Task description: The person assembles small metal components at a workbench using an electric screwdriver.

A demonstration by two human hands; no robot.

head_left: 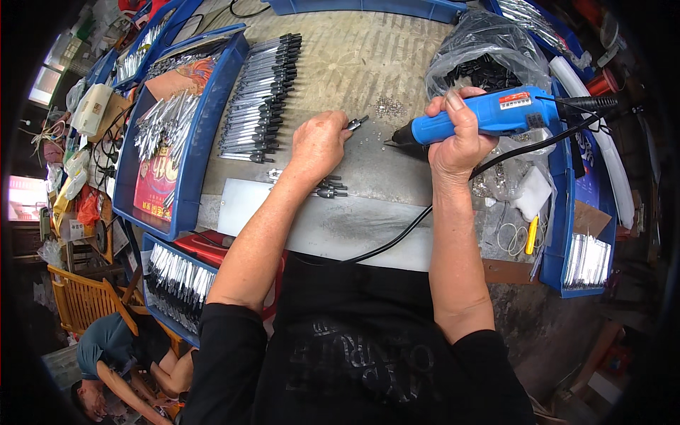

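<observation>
My right hand is wrapped round a blue electric screwdriver, its dark tip pointing left, low over the bench. The fingers of my left hand are closed on a slim silver rod with a black end, which sticks out to the right toward the screwdriver, apart from its tip. Most of that rod is hidden by the hand. Under my left forearm lie several similar rods. A long row of silver rods with black ends stretches along the bench to the left.
Tiny metal pieces lie scattered beyond the screwdriver tip. A clear plastic bag holds black parts. Blue trays flank the bench, and a black cable crosses its front. A yellow-handled tool lies right. Another person sits lower left.
</observation>
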